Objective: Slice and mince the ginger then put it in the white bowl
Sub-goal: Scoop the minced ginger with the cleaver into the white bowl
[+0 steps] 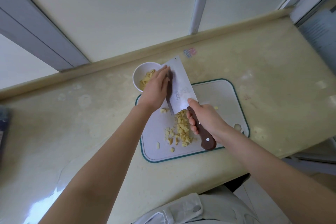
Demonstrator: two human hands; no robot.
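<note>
On the pale desk (pixel 87 118), the white bowl (pixel 135 78) stood just past the far left corner of the cutting board (pixel 220 96) and held part of the ginger (pixel 145 81). The left hand (pixel 156 90) reached over the bowl's near side. Its fingers were straight and pressed together, laid flat against the face of the cleaver (pixel 179 82), apparently to push pieces off the steel. The blade was tilted, with its far end above the bowl's rim.

The likeliest mishap was spillage. The blade was wider than the bowl's mouth, so pieces swept off it could have dropped onto the desk or back onto the board. The fingertips also lay close to the cutting edge, and a careless wipe towards that edge could have nicked them. A knock from the heavy blade could have shoved or tipped the light bowl.

The right hand (pixel 205 120) was wrapped round the dark wooden handle (pixel 204 134), with the thumb up near the blade's heel. A loosened grip there would have let the cleaver tilt or drop.

The ginger was pale yellow and cut into small, rough cubes rather than a fine mince. One heap sat in the bowl. A larger scatter lay on the board beneath the handle, with a few strays towards the near left edge, so the transfer looked about half done.
</note>
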